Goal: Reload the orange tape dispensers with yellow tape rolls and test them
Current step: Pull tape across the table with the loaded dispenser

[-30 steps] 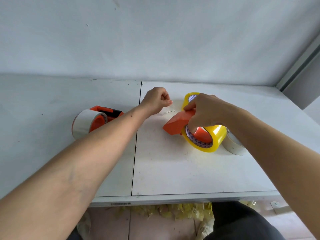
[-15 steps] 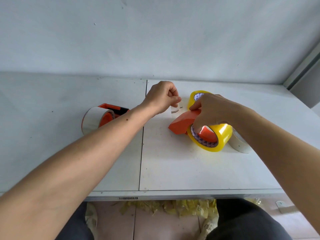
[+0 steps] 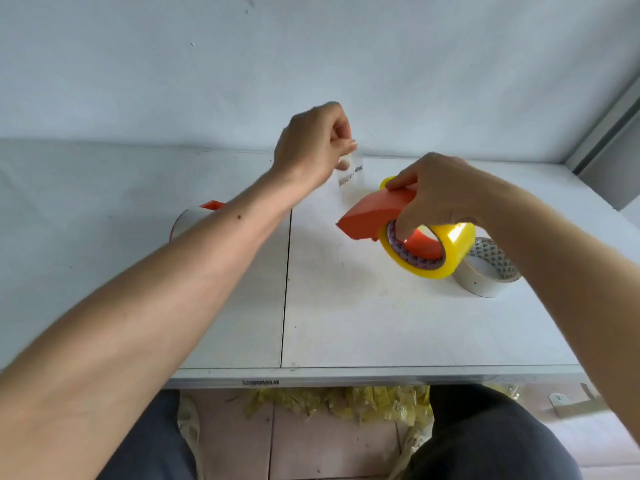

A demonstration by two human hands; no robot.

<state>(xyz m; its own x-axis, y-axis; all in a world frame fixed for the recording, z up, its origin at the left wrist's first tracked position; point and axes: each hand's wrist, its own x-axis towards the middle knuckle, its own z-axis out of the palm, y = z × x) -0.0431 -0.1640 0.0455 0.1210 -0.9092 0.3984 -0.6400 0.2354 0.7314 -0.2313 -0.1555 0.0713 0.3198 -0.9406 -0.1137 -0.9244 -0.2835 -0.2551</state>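
While the right hand clamps the orange tape dispenser right of centre, a finger hooked into the core of its yellow tape roll, the left hand is raised at upper centre, thumb and forefinger pinched on a clear strip of tape. A white tape roll lies on the white table just beside the yellow roll. A second dispenser sits at centre left, partly hidden behind the left forearm. Yellow tape scraps litter the floor below.
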